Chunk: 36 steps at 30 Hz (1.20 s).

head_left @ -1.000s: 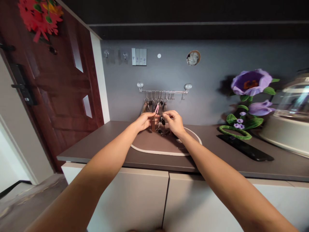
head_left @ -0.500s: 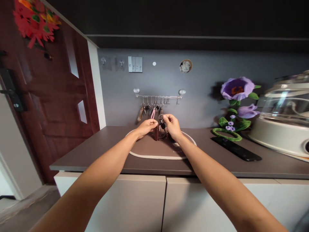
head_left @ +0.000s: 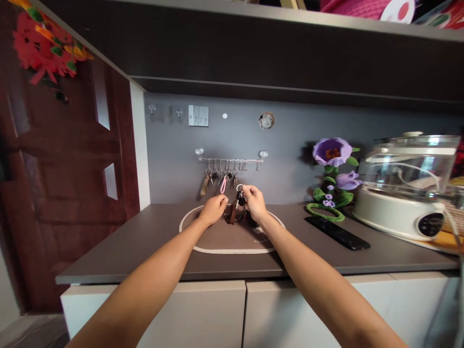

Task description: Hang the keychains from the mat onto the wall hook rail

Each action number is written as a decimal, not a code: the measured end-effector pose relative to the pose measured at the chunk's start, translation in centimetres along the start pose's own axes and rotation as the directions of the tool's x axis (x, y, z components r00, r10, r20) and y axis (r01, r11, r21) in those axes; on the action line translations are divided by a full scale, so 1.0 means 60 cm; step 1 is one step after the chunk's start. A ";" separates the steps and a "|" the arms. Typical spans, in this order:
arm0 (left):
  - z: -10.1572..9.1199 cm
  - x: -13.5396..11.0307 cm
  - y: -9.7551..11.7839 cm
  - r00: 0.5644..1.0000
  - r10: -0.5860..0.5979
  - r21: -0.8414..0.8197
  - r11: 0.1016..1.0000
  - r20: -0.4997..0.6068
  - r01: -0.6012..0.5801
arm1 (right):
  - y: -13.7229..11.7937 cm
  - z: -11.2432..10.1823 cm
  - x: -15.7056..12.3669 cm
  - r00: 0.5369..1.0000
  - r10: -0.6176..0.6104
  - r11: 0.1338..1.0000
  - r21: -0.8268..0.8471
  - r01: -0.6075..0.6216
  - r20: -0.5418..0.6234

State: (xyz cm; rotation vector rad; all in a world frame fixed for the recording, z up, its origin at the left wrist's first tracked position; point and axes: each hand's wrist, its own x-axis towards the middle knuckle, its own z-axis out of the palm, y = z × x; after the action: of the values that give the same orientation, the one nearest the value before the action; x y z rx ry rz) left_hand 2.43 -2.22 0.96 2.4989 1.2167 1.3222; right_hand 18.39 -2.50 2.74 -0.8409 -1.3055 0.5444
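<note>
Key bunch (head_left: 239, 198): ring (head_left: 239, 187) pinched in right hand's (head_left: 254, 203) narrow grip over oval mat (head_left: 203, 244), left hand (head_left: 213, 209) at its 9 o'clock, grip unclear; holding the ring steady seems wise.

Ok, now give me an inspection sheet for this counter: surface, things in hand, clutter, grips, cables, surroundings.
Surface: brown counter with an oval mat under the hands.
Things in hand: bunch of keys, held over the mat.
Clutter: black phone, purple flower ornament, cooker with clear lid.
Grips: right hand pinches the bunch of keys; left hand at its lower end, hold unclear.
Cables: pale cord beside the cooker.
Surroundings: key rack on the grey wall, dark door at left.
</note>
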 end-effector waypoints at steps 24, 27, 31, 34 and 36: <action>0.009 0.005 -0.016 0.999 -0.040 0.032 0.999 -0.026 0.041 | -0.022 0.038 0.174 0.929 0.037 0.961 -0.242 -0.134 -0.369; 0.009 0.006 -0.016 0.999 -0.033 0.065 0.997 -0.028 0.034 | -0.015 0.043 0.181 0.916 0.038 0.944 -0.286 -0.164 -0.399; 0.009 0.006 -0.017 1.000 -0.014 0.078 0.997 -0.028 0.016 | -0.005 0.047 0.182 0.906 0.049 0.934 -0.303 -0.191 -0.420; 0.009 0.006 -0.017 1.000 -0.015 0.069 0.997 -0.026 0.017 | 0.004 0.047 0.178 0.912 0.061 0.937 -0.293 -0.193 -0.406; 0.008 0.006 -0.016 0.999 -0.038 0.062 0.997 -0.020 0.040 | 0.011 0.047 0.174 0.915 0.068 0.944 -0.271 -0.189 -0.398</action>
State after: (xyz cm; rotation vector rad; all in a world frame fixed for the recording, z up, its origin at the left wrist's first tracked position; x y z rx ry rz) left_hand 2.29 -1.19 0.56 2.4960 1.3241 1.3219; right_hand 17.91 6.56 8.71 -1.2325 -0.9842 0.2603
